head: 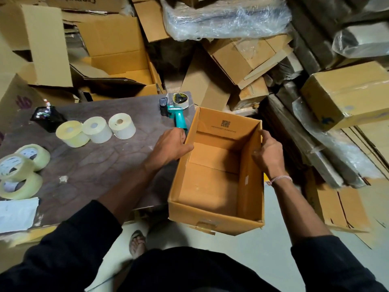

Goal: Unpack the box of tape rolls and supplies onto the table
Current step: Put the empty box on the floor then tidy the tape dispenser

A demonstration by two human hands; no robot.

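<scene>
Box: the open cardboard box (216, 171) sits at the right end of the table (94, 165), overhanging its near right corner above the floor; I see nothing left inside.
Left hand: my left hand (170, 146) grips the box's left wall, thumb over the rim, fingers outside.
Right hand: my right hand (268, 152) holds the right wall, fingers curled over the top edge.
Handling: I judge the box light and fairly stiff, though its walls will flex if squeezed; the two long rims are the best hold, as now.
Unpacked: three paper label rolls (95, 129) stand in a row at the table's middle; three clear tape rolls (20, 169) lie clustered at the near left; a teal tape dispenser (175, 111) lies at the far right, its handle just beside my left hand.
Around: a black packet (47, 119) lies far left, a white sheet (16, 213) near left.
In the way: heaped cartons (229, 66) and plastic-wrapped bundles (225, 17) crowd the far and right sides, so I judge the box has little clear room to swing there.
</scene>
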